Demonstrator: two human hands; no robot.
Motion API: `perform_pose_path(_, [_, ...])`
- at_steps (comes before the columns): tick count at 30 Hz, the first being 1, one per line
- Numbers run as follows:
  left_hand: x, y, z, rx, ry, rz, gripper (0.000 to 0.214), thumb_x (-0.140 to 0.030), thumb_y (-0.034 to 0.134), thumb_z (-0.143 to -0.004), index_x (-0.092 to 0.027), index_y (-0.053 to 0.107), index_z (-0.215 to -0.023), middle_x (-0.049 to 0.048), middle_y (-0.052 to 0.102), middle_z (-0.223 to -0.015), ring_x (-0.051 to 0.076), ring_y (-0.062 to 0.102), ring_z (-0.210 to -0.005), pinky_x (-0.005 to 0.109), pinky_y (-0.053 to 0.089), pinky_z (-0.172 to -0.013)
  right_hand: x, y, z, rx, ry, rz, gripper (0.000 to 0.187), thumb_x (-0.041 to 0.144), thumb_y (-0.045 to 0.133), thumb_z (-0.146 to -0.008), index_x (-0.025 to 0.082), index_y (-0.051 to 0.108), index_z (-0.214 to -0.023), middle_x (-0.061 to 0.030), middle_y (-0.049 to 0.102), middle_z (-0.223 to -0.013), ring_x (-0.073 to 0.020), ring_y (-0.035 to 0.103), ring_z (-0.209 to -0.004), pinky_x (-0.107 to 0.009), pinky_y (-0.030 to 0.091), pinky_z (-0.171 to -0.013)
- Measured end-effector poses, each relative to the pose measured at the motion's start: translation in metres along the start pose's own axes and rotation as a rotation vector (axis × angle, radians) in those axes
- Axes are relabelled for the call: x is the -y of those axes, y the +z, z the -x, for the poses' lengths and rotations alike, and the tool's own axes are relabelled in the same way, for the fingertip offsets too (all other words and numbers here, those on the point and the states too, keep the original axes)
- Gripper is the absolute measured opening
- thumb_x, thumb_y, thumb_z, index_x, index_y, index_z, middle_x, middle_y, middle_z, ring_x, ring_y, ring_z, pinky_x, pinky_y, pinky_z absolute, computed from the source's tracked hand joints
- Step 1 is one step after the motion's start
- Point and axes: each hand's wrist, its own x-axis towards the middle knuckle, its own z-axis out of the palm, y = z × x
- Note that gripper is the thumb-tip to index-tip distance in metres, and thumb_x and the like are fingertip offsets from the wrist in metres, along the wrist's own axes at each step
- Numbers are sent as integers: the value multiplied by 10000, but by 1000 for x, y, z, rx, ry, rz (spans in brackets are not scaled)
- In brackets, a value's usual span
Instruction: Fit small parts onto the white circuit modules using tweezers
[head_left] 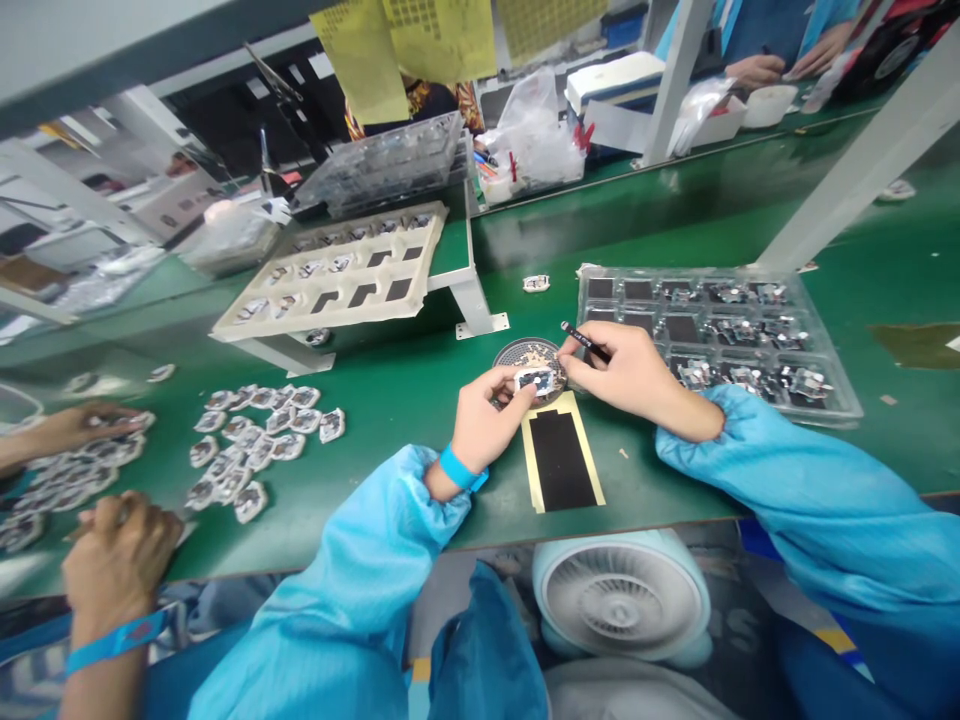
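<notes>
Over there, by a round dish (514, 350)

Left hand (484, 420) pinches a circuit piece (541, 379); right hand (628, 370), nearly closed, holds a black stick (589, 344), one end hidden.

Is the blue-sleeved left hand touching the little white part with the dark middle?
Touching. The head view shows the left hand pinching the white part between thumb and fingers.

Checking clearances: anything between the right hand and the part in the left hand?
Nothing visible. The right hand's fingertips are right beside the part in the left hand; whether they touch it, I can't tell. The black tool in the right hand points up and away, and the dish lies behind the part, not between.
</notes>
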Motion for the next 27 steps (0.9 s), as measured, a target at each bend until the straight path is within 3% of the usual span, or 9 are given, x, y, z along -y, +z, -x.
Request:
perform_pose_path(5, [-3,-2,2,22,152,-213,118,-244,703,-881,-204,771,-968,19,763,-869,159,661,-754,291,522,-748,-2,0,0,61,-253,-79,132,319,676,-934,210,749,-929,-64,710,-922,-208,652,-859,-353,523,-786])
perform_pose_path(10, [3,-2,1,24,149,-209,128,-249,694,-888,-211,772,-981,18,757,-847,165,661,-745,288,518,-735,-14,5,3,121,-343,-58,176,352,681,-950,238,771,-1047,-78,725,-1013,-219,680,-915,-370,556,-813])
perform_pose_path(18, [6,-2,1,30,151,-270,147,-252,687,-883,-222,768,-1002,16,754,-858,176,664,-770,302,504,-757,-11,6,6,162,-388,64,172,295,620,-980,219,745,-1071,-90,707,-1019,-222,675,-932,-360,549,-796])
perform_pose_path(22, [2,-2,2,65,150,-299,94,-241,675,-877,-216,744,-935,-1,724,-796,162,640,-721,286,475,-722,-12,10,5,194,-403,5,124,288,623,-971,209,712,-1007,-74,688,-963,-207,655,-883,-347,535,-774])
perform_pose_path(25, [3,-16,-8,79,120,-380,117,-299,643,-905,-206,709,-875,-2,692,-751,160,613,-689,276,440,-671,-15,10,0,140,-351,-13,153,350,641,-970,205,688,-970,-60,673,-919,-196,639,-837,-338,517,-763])
perform_pose_path(27, [9,-37,-25,41,72,-467,181,-339,616,-922,-194,701,-855,14,694,-769,169,613,-707,275,430,-661,-18,9,-5,105,-285,115,189,368,612,-989,196,688,-969,-67,674,-937,-199,634,-838,-336,492,-743])
